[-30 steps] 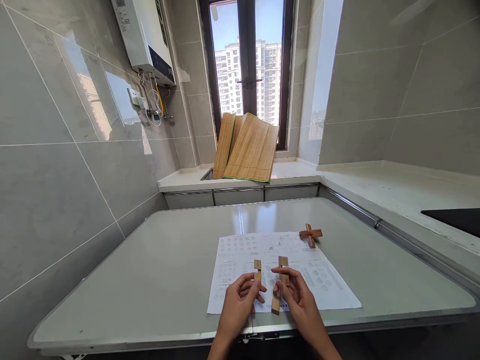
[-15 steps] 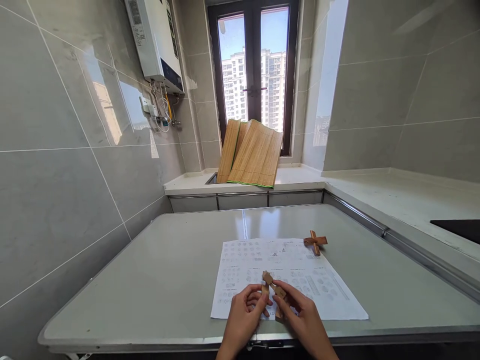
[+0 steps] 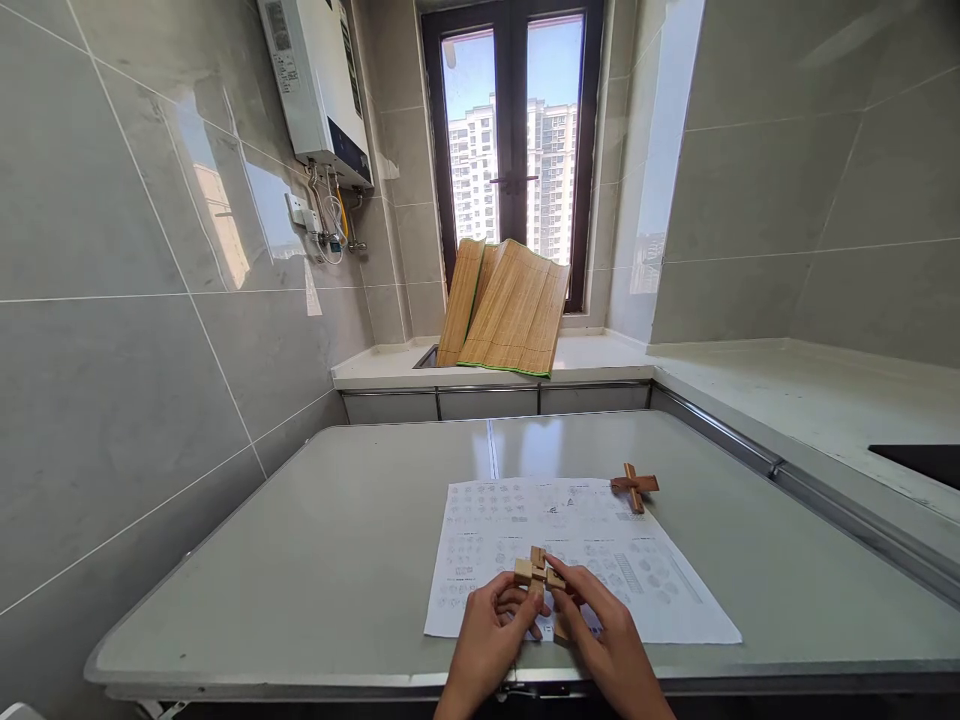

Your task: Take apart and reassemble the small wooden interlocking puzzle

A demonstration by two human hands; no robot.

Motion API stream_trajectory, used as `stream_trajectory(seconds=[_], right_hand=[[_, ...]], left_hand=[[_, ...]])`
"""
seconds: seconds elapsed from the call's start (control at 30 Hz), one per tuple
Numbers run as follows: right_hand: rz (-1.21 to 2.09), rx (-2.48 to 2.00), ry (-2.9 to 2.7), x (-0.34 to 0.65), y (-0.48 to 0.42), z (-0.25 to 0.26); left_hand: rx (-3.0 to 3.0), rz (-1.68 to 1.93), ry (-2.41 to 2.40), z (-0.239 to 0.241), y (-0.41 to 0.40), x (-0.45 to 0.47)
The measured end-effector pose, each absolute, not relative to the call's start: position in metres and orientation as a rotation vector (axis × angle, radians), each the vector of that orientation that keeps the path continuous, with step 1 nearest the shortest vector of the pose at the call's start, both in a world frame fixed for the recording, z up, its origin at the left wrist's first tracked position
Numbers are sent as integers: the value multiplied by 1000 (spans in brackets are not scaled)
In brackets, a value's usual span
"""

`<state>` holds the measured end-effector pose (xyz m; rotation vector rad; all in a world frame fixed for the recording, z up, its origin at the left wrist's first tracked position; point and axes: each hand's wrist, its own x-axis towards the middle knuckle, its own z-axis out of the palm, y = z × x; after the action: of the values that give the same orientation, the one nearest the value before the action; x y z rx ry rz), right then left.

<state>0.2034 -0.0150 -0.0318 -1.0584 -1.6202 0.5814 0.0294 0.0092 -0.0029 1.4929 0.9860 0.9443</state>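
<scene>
Left hand: the left hand (image 3: 487, 640) was curled, its fingertips pinching the near-left side of the crossed wooden pieces (image 3: 537, 574).
Right hand: the right hand (image 3: 609, 645) was partly closed, thumb and forefinger gripping the right arm of the same pieces.
Place: the pieces were held just above the printed sheet (image 3: 660, 590), at the near edge of the grey table (image 3: 337, 560).
Handling: small notched wooden bars, judged light, stiff and smooth; loosely interlocked, so likely to slip apart.
Where to hold: best pinched at the bar ends, near the joint.
Nearby: a second wooden cross (image 3: 634, 486) lay at the sheet's far right corner.
</scene>
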Motion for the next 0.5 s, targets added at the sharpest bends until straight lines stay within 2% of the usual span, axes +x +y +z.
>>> stream_trajectory(seconds=[0.5], right_hand=[[438, -1056, -1610, 201, -16, -41]], left_hand=[[1384, 949, 944, 7, 9, 29]])
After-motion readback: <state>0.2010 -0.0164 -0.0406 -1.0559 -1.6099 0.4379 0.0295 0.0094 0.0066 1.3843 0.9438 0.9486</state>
